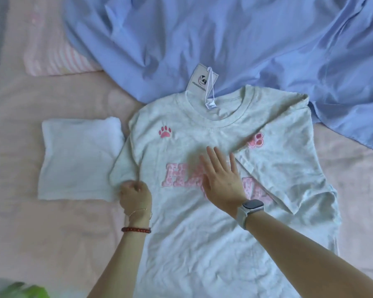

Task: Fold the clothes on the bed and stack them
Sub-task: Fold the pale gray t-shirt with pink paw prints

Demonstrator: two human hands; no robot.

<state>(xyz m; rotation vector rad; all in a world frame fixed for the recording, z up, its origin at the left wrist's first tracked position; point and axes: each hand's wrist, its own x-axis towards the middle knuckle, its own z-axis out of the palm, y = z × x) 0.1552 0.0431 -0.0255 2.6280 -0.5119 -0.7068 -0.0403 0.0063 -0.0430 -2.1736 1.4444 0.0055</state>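
Two hands work on one pale grey T-shirt spread front-up across the middle of the pink bed sheet, its collar toward twelve o'clock. The left hand sits at the shirt's nine o'clock edge with its fingers curled tight, pinching the hem of the left sleeve where it meets the body. The right hand lies flat on the chest, fingers straight and slightly spread, pressing down over the pink lettering, part of which it covers. Its fingertips point toward twelve o'clock and end just beside the edge of the right sleeve, which is folded inward across the chest and half hides one pink paw print; the other paw print shows whole at ten o'clock of the palm.

One cardboard hang tag on a white string lies at twelve o'clock of the collar, resting on a rumpled light blue garment. A folded white garment lies at nine o'clock, just under the shirt's left sleeve. A folded pink striped piece sits at eleven o'clock, partly under the blue cloth.

A watch is on the right wrist and a red bead bracelet on the left.
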